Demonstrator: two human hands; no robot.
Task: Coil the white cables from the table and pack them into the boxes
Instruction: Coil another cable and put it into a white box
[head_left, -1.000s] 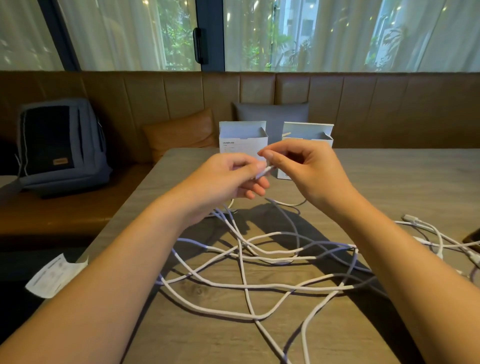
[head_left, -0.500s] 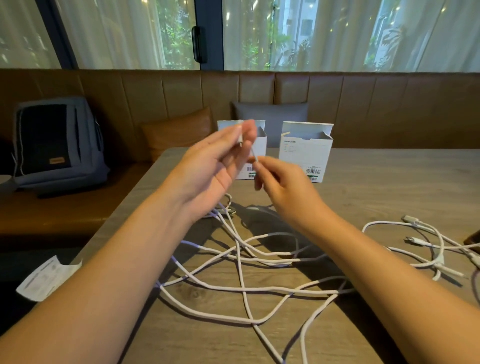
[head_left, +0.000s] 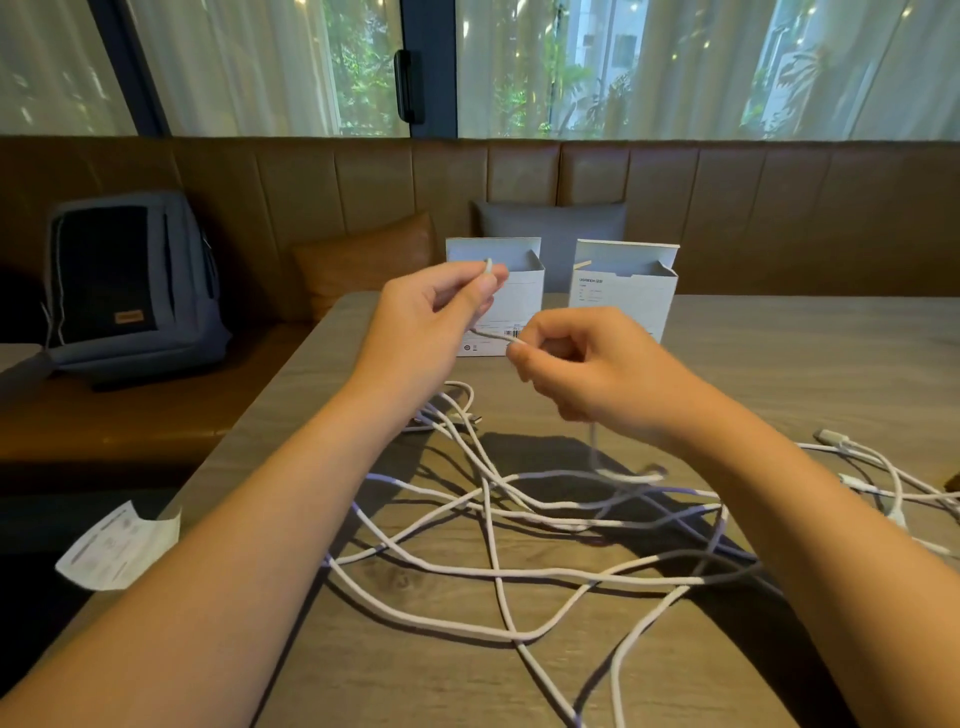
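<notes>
Two boxes at bench far edge unpacked; cables uncoiled; left hand, right hand fingers pinched on one cable.

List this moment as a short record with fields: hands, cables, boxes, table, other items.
left hand: left hand pinches the cable's end, raised
right hand: right hand pinches the same cable further along
cables: loose white cables tangled on the table, uncoiled
boxes: two white boxes, left box and right box, upright, tops open, at the table's far edge
table: wooden table
other items: backpack on the bench; paper slip off the table's left edge
</notes>
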